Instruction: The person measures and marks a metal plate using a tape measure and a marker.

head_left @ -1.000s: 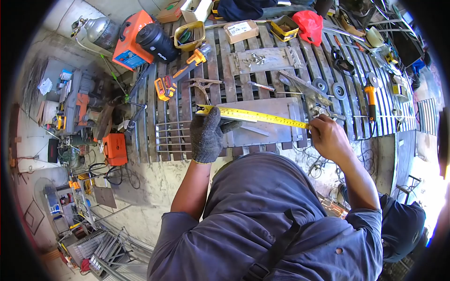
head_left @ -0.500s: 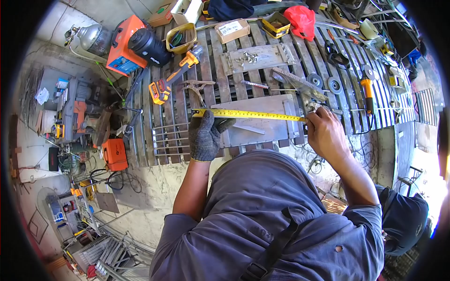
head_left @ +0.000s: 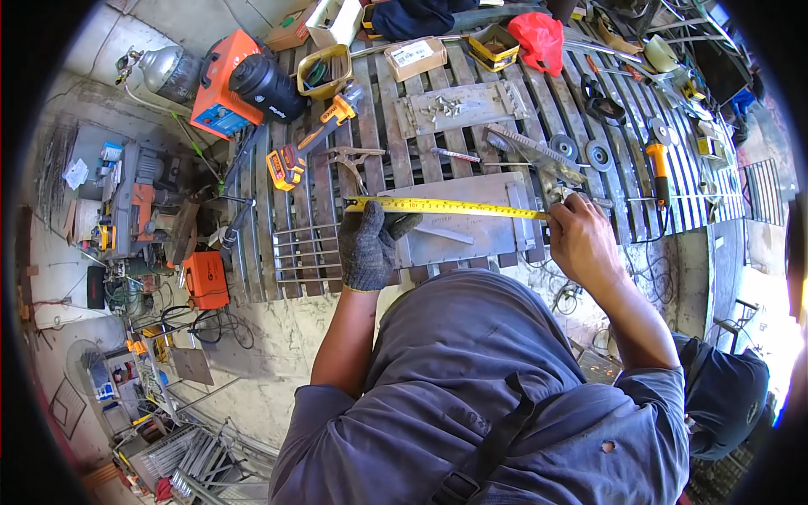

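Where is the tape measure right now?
In the head view, centre: the tape measure lies stretched across the metal plate, held between the gloved left hand and bare right hand.

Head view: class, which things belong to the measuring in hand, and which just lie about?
In use: tape, plate, left hand, right hand.
Lying about: pliers, red bag, box, welder.

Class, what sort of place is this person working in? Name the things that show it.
Probably a welding or metalwork shop: an orange welding machine, a gas cylinder, and grinding discs on a steel-slat workbench.
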Motion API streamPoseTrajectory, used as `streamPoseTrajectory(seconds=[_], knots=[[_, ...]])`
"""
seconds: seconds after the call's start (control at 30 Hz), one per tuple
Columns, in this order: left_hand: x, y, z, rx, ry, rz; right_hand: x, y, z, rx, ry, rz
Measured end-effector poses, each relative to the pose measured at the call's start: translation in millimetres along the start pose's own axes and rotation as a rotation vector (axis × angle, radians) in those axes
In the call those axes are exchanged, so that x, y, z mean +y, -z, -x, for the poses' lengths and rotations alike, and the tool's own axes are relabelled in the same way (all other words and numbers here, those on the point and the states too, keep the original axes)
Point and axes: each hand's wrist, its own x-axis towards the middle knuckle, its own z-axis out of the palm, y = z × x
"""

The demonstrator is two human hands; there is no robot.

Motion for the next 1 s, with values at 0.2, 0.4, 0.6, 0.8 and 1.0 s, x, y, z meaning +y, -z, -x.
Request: streamPoseTrajectory(seconds=[0.2, 0.4, 0.6, 0.8, 1.0], knots=[[-11.6, 10.3, -5.8, 0.064, 0.026, -0.039, 11.9, -23.1, -7.0, -0.072, -0.03, -0.026], [-79.4, 73.8, -32.3, 0.143, 0.174, -0.001, 44.9, -116.6, -19.8, -0.156, -0.048, -0.092], [-134.7, 98.0, -40.3, 0.232, 0.234, 0.064, 78.9, -191.5, -18.0, -0.07, 0.032, 0.006], [-154.3, 108.1, -47.8, 0.263, 0.288, 0.085, 80.0, -203.4, -19.5, -0.084, 0.103, -0.005], [-158.9, 101.6, -51.9, 0.238, 0.189, 0.028, 54.9, -194.1, -75.6, 0.044, 0.201, -0.08]])
